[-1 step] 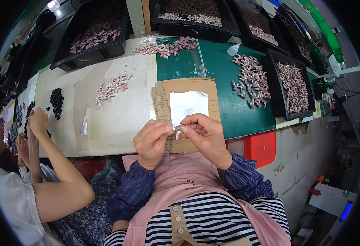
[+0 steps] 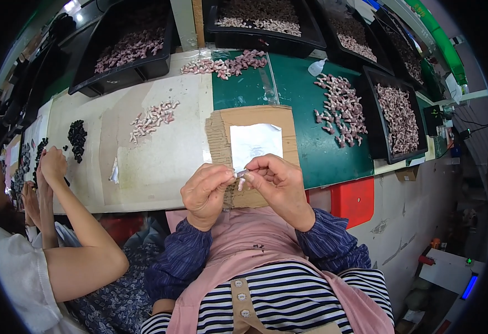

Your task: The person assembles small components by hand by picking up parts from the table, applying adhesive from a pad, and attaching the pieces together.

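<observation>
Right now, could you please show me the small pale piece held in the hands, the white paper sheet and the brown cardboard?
Small pale piece (image 2: 241,183): head view, on its lower end.
White paper sheet (image 2: 256,142): head view, on its middle.
Brown cardboard (image 2: 218,146): head view, on its bare ridged left side.

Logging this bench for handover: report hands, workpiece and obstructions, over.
Left hand and right hand pinching at one small pinkish piece. Piece held above cardboard. White paper beyond; nothing visibly blocking either hand.
</observation>
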Motion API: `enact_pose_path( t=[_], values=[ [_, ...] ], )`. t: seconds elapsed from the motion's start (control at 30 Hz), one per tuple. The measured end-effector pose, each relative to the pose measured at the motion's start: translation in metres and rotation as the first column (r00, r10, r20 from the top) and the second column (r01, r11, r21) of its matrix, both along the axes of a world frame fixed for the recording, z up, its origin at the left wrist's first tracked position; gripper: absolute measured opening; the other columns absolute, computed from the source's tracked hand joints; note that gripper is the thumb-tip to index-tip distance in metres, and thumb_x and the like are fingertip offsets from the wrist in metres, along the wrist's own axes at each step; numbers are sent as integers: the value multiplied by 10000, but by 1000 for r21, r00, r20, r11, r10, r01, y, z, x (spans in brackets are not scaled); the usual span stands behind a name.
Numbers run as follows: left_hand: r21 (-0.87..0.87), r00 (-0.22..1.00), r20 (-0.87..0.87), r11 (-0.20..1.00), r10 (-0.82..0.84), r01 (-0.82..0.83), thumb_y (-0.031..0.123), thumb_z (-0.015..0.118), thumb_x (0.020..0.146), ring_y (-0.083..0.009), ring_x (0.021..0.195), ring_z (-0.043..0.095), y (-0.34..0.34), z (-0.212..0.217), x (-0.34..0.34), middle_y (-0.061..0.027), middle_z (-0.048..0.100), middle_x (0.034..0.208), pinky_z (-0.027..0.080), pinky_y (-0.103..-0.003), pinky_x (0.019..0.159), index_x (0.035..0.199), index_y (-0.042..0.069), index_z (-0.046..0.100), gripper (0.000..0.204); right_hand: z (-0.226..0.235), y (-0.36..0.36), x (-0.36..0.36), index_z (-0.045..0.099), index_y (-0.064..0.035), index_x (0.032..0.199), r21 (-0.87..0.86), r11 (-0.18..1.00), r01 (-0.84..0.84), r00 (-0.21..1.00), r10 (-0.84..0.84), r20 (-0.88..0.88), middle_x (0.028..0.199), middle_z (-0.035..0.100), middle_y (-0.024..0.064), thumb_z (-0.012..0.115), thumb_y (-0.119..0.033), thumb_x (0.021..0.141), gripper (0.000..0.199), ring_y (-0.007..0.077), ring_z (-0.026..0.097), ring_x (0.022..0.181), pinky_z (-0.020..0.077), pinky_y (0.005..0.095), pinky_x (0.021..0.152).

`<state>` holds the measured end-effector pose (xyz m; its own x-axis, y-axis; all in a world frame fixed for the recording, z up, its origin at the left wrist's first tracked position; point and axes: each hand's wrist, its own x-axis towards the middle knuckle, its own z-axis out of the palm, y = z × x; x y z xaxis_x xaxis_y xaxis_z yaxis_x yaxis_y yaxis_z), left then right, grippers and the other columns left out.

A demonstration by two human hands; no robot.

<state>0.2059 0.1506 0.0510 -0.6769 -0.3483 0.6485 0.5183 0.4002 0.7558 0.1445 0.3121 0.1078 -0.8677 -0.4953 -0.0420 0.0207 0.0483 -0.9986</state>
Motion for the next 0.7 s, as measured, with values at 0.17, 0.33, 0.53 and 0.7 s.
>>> enact_pose_path(
  t=[0.17, 0.33, 0.53, 0.7],
  values=[
    [-9, 998, 18, 998, 64, -64, -67, 799, 777, -265, 784, 709, 1, 3, 6, -157, 723, 886, 562, -311, 668, 966, 5, 695, 227, 8, -2, -1, 659, 63, 1036, 120, 992, -32, 954, 66, -293, 948, 681, 121, 694, 49, 893, 147, 166, 713, 848, 590, 271, 713],
    [77, 936, 284, 968, 208, -239, -1, 699, 906, -188, 779, 686, -36, -9, -13, -116, 725, 922, 549, -269, 668, 965, 5, 694, 59, 0, 5, -3, 646, 75, 1045, 70, 998, -5, 984, 17, -179, 984, 686, 103, 668, 59, 920, 127, 135, 701, 853, 585, 248, 756],
    [494, 909, 416, 831, 33, -256, 71, 604, 985, -113, 774, 656, -106, -15, -81, -60, 723, 934, 516, -260, 644, 966, -26, 685, 127, -20, 9, -7, 630, 70, 1073, 4, 1000, 5, 999, -5, -32, 956, 705, 96, 649, 43, 945, 132, 117, 684, 828, 564, 233, 729],
    [-65, 722, 605, 924, 336, -376, 93, 650, 928, -210, 776, 705, -142, -6, -152, -129, 734, 859, 551, -343, 683, 929, -13, 712, 123, -21, 18, -14, 631, 68, 1067, 29, 999, 39, 999, -39, -23, 949, 701, 85, 651, 36, 948, 125, 110, 682, 834, 560, 232, 735]
  ],
)
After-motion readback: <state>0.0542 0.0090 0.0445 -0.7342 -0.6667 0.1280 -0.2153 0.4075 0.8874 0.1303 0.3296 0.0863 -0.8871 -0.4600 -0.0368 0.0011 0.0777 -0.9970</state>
